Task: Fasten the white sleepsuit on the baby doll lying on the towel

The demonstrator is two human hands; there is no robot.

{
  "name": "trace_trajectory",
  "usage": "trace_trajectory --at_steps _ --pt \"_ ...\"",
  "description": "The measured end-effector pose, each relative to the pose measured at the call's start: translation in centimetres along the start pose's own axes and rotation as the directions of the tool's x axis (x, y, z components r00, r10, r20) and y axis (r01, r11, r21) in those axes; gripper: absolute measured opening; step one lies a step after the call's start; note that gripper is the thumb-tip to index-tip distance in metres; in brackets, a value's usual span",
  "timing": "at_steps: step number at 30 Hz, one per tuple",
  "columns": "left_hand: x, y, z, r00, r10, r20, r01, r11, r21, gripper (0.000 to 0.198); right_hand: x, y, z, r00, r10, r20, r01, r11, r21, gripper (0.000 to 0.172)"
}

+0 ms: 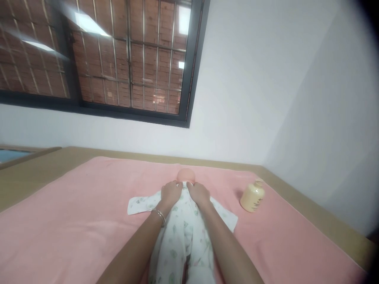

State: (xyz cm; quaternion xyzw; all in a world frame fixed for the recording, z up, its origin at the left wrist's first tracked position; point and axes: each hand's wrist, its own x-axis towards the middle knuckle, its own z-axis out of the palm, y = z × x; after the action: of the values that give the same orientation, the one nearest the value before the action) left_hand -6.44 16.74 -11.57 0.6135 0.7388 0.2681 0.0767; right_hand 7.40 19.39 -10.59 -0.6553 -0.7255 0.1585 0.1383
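Note:
A baby doll lies on its back on a pink towel [89, 221], its bare head [186, 175] pointing away from me. It wears a white patterned romper [183, 232] with sleeves spread to both sides. My left hand [171, 192], with a silver bracelet at the wrist, rests on the romper near the collar, fingers curled onto the cloth. My right hand [198, 193] presses the cloth just beside it, fingers bent and closed on the fabric at the neck.
A cream-yellow lotion bottle [252, 196] stands on the towel to the right of the doll. The towel covers a tan table [325, 221] set into a white wall corner. A barred window [118, 59] is above left.

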Motion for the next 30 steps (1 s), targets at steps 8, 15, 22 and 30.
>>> trace_trajectory --at_steps 8,15,22,30 --pt "-0.08 0.13 -0.02 0.999 -0.031 0.013 0.031 1.0 -0.004 0.044 -0.08 -0.04 -0.06 1.0 -0.005 0.013 0.005 1.0 -0.014 0.064" --pt "0.06 -0.05 0.17 1.0 -0.01 -0.002 0.01 1.0 0.015 0.044 0.1 0.08 0.09 1.0 -0.007 -0.004 0.007 1.0 0.002 0.063" --pt "0.21 -0.26 0.43 1.0 -0.007 -0.002 0.007 1.0 0.002 0.044 0.03 0.03 -0.05 1.0 -0.005 0.001 0.005 1.0 0.015 0.063" --pt "0.34 -0.48 0.7 1.0 -0.003 -0.018 0.003 1.0 -0.007 0.044 0.17 0.18 0.2 1.0 -0.007 -0.005 0.007 1.0 0.013 0.062"
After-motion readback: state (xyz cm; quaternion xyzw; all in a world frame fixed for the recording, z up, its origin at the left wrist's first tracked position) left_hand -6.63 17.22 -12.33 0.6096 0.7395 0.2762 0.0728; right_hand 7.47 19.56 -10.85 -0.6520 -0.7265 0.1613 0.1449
